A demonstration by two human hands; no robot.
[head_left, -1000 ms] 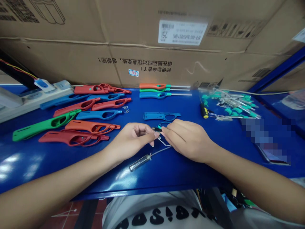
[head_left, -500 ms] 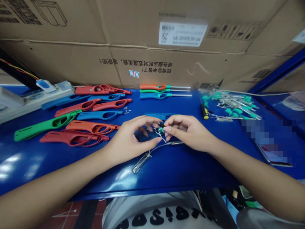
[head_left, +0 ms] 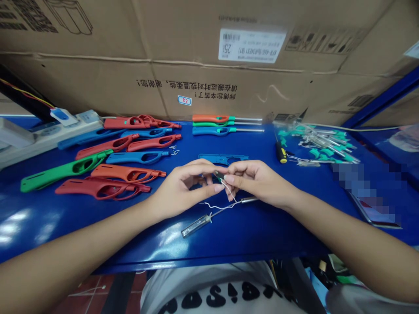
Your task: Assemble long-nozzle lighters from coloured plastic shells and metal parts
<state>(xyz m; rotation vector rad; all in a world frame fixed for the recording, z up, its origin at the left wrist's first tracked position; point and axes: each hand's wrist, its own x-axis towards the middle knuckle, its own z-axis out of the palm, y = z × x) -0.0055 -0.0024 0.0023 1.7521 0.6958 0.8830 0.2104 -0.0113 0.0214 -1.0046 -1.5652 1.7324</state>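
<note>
My right hand (head_left: 262,179) pinches a small dark igniter piece with a bit of green (head_left: 219,175) between thumb and fingers. Close beside it, my left hand (head_left: 180,189) has its thumb and fingertips closed at a thin white wire (head_left: 228,187) by that piece; the exact grip is partly hidden. Below the hands, a clear lighter fuel tank (head_left: 196,226) lies on the blue table, joined by a thin tube to a metal rod (head_left: 249,199) that runs under my right hand. Just beyond my fingers rests a blue lighter shell half (head_left: 209,157).
Red, blue, green and orange lighter shells (head_left: 65,175) lie at left, near a power strip (head_left: 49,133). Assembled lighters (head_left: 212,131) are at the back. A screwdriver (head_left: 280,153), a pile of green-and-metal lighter parts (head_left: 324,144) and a phone (head_left: 376,209) lie right. A cardboard box (head_left: 183,39) stands behind.
My left hand has drawn in closer to my right, its fingertips now at the dark piece. One loose white wire end now lies on the table, and the fuel tank has turned slightly.
</note>
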